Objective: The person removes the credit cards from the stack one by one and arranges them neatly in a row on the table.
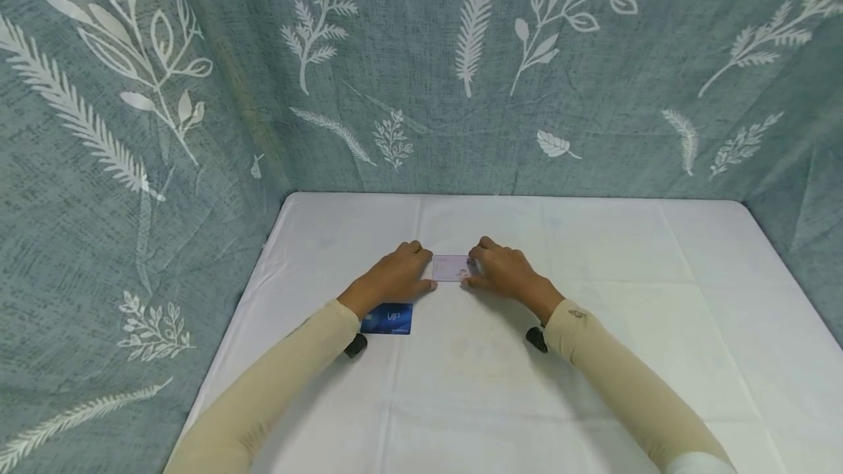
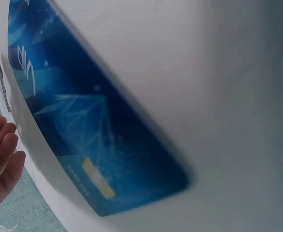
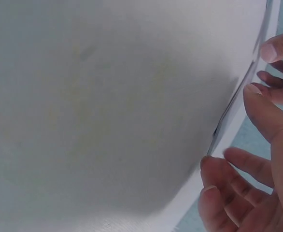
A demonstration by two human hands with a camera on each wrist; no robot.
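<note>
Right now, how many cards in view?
2: pale pink card between left hand and right hand; blue VIP card by left sleeve. Others may be hidden.

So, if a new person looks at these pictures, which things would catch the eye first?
Probably the dark blue VIP card, lying on the white tablecloth beside the left wrist. Next, the pale pinkish card between the left hand and right hand. Behind, the leaf-patterned teal curtain fills the background.
</note>
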